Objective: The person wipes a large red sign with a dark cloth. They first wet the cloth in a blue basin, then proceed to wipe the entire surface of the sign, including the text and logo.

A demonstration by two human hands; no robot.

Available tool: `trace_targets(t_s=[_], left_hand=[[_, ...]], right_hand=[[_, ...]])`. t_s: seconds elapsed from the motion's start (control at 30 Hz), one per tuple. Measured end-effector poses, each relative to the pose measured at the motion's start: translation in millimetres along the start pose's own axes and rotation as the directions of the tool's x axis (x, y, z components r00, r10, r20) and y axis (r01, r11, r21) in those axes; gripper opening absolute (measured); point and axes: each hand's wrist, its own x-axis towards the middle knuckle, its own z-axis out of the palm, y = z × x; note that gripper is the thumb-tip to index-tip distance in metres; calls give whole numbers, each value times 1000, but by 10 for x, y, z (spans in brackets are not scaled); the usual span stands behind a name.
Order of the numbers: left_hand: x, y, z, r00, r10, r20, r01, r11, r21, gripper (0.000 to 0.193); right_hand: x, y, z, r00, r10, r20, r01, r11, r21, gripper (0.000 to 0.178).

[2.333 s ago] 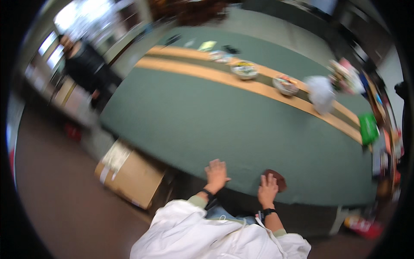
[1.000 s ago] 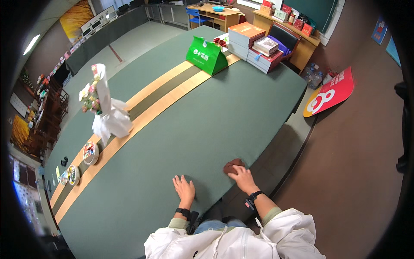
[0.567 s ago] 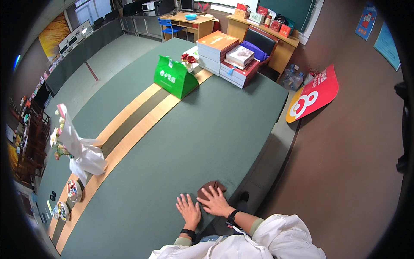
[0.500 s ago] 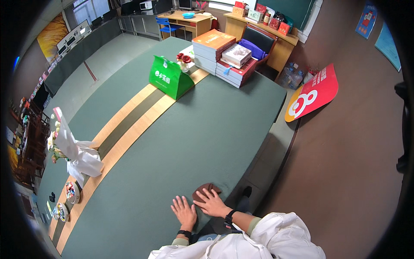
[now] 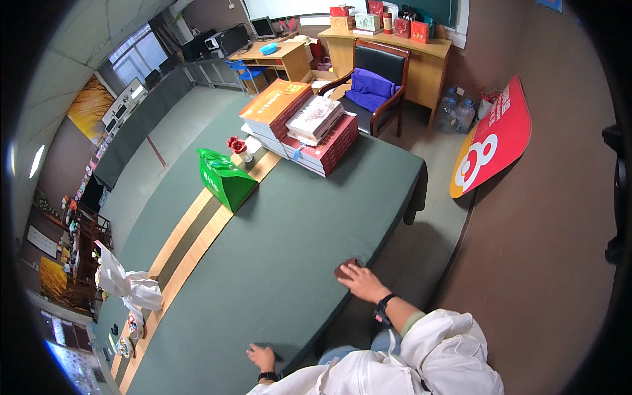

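Note:
My right hand [image 5: 364, 283] is at the table's near right edge, with its fingers over a brown cloth [image 5: 343, 269] bunched on the dark green tablecloth [image 5: 263, 263]. Part of the cloth is hidden under the fingers. Lower down, my left hand [image 5: 262, 358] is over the tabletop near the front edge, holding nothing. Its fingers are apart and partly foreshortened. Both wrists wear black bands.
Toward the far end stand a green bag [image 5: 225, 183], a red flower in a small vase [image 5: 239, 148] and stacked books [image 5: 276, 108]. Wrapped flowers [image 5: 128, 283] and bowls of sweets [image 5: 125, 347] lie left. Beyond are an armchair [image 5: 378, 72] and a red sign [image 5: 494, 141].
My right hand and the brown cloth have moved forward and right along the table edge. My left hand has separated from them, staying nearer my body. The view has shifted.

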Motion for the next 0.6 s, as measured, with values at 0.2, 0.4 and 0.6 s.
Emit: trace_targets(t_s=[0.2, 0.4, 0.6], left_hand=[[-78, 1543, 206, 948, 263, 180, -247, 963, -104, 57], [57, 3369, 409, 809, 582, 86, -566, 810, -155, 50], [38, 5476, 766, 785, 619, -33, -608, 758, -236, 48]], right_hand=[[-96, 1427, -477, 944, 330, 20, -330, 944, -2, 44], [185, 2428, -860, 706, 707, -45, -692, 701, 173, 42], [663, 2545, -1203, 978, 199, -56, -204, 974, -97, 36]])
